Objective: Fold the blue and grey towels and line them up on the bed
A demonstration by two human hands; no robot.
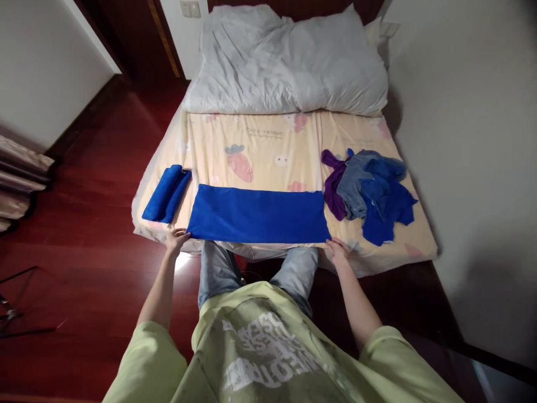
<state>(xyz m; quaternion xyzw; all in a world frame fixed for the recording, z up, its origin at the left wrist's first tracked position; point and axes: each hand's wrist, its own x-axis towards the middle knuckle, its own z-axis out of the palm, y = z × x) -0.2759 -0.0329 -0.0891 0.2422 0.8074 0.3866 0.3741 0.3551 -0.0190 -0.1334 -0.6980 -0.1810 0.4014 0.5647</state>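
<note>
A blue cloth (258, 215), laid flat as a long strip, lies along the front edge of the bed. My left hand (177, 239) pinches its near left corner, and my right hand (335, 247) has the near right corner between its fingers. To the left of the strip sits a rolled or folded bundle of blue cloth (165, 193). On the right is a loose heap of crumpled cloths (364, 187) in purple, grey-blue and blue, close to the strip's right end.
The bed (260, 151) has a pale yellow sheet with strawberry prints. A large white pillow or bedding (289, 61) spans its head. Dark red flooring (96, 224) runs along the left, with a curtain (20, 179) and black stand legs (17, 313). A wall (474, 140) borders the right.
</note>
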